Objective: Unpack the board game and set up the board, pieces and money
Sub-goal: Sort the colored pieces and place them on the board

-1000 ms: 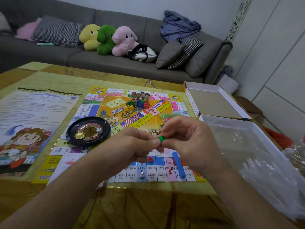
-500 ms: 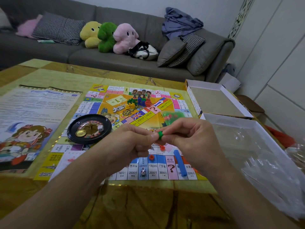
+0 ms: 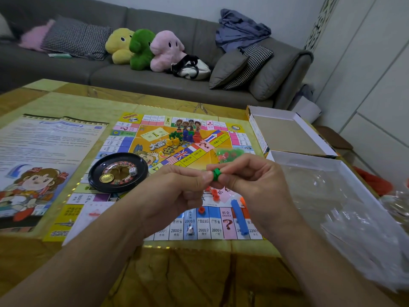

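The colourful game board [image 3: 124, 142] lies flat on the table. Above its near edge, my left hand [image 3: 174, 191] and my right hand [image 3: 250, 185] meet and together pinch a small green plastic piece [image 3: 216, 173] between fingertips. A few red pieces [image 3: 214, 194] lie on the board below my hands, beside a blue stick [image 3: 240, 218]. A clear bag of green and red pieces [image 3: 229, 154] lies behind my right hand. Player tokens in several colours [image 3: 183, 137] stand at the board's centre. A black roulette wheel [image 3: 118, 171] with a die sits at the left.
A printed rule sheet [image 3: 44, 156] lies left of the board. The open box lid [image 3: 290, 134] and the white box base [image 3: 332, 165] with clear plastic wrap [image 3: 354, 218] stand to the right. A grey sofa [image 3: 155, 72] with plush toys and cushions runs behind the table.
Both hands have kept pinching the green piece and stay in nearly the same spot. The view has shifted slightly.
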Available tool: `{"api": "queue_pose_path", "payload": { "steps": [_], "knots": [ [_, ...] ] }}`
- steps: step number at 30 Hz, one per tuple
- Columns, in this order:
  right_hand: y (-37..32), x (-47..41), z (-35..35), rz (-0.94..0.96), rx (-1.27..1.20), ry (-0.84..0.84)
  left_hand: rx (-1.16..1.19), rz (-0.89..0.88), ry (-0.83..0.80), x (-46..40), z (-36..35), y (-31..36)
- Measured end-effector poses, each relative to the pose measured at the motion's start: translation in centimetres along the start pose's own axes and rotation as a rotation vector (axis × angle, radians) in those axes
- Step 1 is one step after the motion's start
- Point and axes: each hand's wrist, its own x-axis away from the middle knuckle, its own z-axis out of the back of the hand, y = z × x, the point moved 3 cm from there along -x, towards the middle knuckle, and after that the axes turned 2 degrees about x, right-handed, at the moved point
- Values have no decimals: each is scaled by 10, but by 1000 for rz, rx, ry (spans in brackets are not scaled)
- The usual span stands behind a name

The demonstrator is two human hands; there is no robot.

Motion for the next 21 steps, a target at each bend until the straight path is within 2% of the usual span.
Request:
{"api": "queue_pose_path", "payload": {
  "steps": [3, 9, 15, 18, 21],
  "knots": [
    [0, 0, 0, -14, 18, 0, -25, -10, 26, 0, 2, -1],
    [-4, -2, 1, 27, 224, 14, -96, -32, 109, -1, 4, -2],
    [-5, 0, 0, 50, 280, 24, -98, -40, 156, -3, 5, -6],
    [-5, 3, -2, 59, 291, 58, -17, -16, 148, -5, 2, -7],
    [-6, 2, -1, 25, 339, 167, 144, 40, 138, -9, -4, -7]
  ]
}}
